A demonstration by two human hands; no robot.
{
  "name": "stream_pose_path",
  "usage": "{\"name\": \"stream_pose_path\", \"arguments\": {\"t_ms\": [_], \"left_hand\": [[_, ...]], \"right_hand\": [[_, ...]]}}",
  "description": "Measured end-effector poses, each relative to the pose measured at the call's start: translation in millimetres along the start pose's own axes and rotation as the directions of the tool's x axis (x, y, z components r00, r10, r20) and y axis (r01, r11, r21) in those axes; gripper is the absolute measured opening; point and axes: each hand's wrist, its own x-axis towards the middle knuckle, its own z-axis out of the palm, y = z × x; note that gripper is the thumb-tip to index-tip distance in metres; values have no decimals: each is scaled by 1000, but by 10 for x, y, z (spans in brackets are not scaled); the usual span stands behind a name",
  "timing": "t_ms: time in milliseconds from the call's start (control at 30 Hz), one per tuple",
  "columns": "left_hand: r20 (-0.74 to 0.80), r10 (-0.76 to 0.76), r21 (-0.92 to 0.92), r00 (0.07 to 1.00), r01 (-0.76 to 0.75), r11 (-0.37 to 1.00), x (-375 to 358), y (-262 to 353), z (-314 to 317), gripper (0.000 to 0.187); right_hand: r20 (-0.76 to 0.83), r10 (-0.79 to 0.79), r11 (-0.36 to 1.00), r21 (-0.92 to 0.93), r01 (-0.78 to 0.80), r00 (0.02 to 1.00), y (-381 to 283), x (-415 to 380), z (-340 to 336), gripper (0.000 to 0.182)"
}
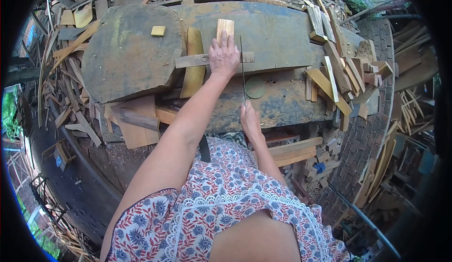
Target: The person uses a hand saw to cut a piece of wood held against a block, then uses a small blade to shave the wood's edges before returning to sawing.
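My left hand presses down over a narrow wooden strip, its fingers reaching forward onto a pale wooden block. The strip lies crosswise, and its far end sticks out to the right of the hand. Low on the right, my right hand is closed around the handle of a saw. Seen nearly edge-on, the thin blade points away from me and crosses the strip just right of my left hand. Whether its teeth have entered the wood is too small to tell. My fingers hide most of the handle.
A thick wooden slab bears a small yellow wood piece. A curved board stands beside the strip. Near the saw handle lies a round greenish disc. Stacked offcuts crowd the right side; scrap wood surrounds the bench.
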Motion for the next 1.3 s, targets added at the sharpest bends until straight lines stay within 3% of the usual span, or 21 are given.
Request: {"name": "stream_pose_path", "arguments": {"t_ms": [200,467,633,733,833,1000,1167,1300], "left_hand": [[24,1,10,1000,-2,1000,-2,3,-30,44],[24,-13,10,1000,13,1000,-20,-15,6,44],[23,-3,5,1000,3,1000,-9,2,5,44],[3,15,11,1000,-15,1000,-12,-11,1,44],[13,0,-10,1000,0,1000,14,17,-14,45],[4,-9,10,1000,9,1000,-6,0,10,45],[-1,8,14,1000,-8,1000,-12,0,14,45],[10,9,0,1000,-9,1000,-4,-3,-11,46]], "right_hand": [[-115,-87,994,50,93,990,-474,828,-120,33],[72,55,998,0,-56,996,125,-285,3,27],[-84,-114,992,42,117,990,-328,573,-157,28],[-113,-69,997,38,74,991,-529,886,-137,30],[-90,-80,991,102,90,993,-374,457,-149,31],[62,8,999,48,-11,998,14,-141,-75,29],[-85,-126,990,56,131,988,-400,626,-184,31],[-123,-113,992,40,119,986,-459,667,-143,31]]}}
